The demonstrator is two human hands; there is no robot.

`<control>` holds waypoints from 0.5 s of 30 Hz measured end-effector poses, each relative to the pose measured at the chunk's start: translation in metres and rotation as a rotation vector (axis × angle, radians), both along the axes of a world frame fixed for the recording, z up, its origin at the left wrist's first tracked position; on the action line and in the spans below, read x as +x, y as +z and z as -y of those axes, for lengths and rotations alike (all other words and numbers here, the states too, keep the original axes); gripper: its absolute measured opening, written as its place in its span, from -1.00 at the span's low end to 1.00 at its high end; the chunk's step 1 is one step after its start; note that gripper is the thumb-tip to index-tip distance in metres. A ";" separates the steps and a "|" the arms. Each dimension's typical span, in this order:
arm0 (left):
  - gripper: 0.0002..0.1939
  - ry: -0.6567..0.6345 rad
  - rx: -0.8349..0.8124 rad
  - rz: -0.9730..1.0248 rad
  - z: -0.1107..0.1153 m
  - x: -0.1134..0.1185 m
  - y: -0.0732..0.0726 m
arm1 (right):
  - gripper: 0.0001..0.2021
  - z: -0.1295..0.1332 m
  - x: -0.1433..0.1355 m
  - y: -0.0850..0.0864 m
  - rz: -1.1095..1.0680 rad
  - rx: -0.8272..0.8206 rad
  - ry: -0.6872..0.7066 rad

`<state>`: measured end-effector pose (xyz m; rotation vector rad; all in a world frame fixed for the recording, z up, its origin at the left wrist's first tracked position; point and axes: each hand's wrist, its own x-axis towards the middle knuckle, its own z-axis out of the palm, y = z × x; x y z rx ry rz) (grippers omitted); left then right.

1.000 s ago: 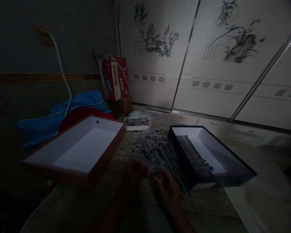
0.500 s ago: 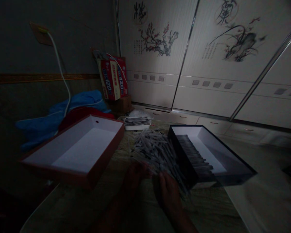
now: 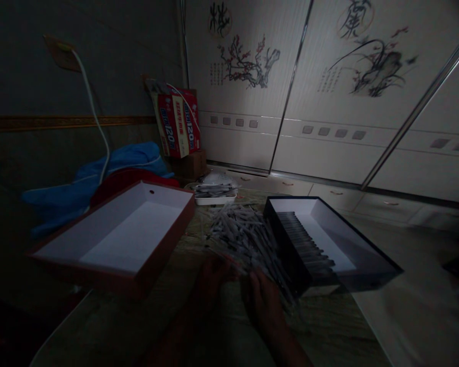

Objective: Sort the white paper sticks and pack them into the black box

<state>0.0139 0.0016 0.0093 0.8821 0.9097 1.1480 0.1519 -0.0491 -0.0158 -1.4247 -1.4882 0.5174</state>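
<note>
Pen-like sticks (image 3: 235, 224), 12 o'clock from left hand (image 3: 212, 273) and right hand (image 3: 265, 299), likely light, stiff, slick, best pinched mid-length; can't tell either grip.

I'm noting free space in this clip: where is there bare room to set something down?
Bare tabletop shows between the reddish box and left forearm, and right of the right forearm, nearer than the dark box. The reddish box's white floor looks bare. The heap of pen-like sticks crowds the middle, beside the dark box.
</note>
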 end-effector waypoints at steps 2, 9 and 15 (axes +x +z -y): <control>-0.70 -0.014 0.032 -0.006 0.000 0.000 0.000 | -0.66 0.001 0.000 0.001 -0.016 -0.015 0.000; -0.70 0.029 0.010 0.014 -0.003 -0.001 -0.008 | -0.74 0.004 -0.001 0.003 -0.040 0.014 -0.001; -0.71 0.022 0.025 0.001 -0.002 -0.001 -0.006 | -0.69 0.003 -0.002 0.002 -0.054 0.025 -0.023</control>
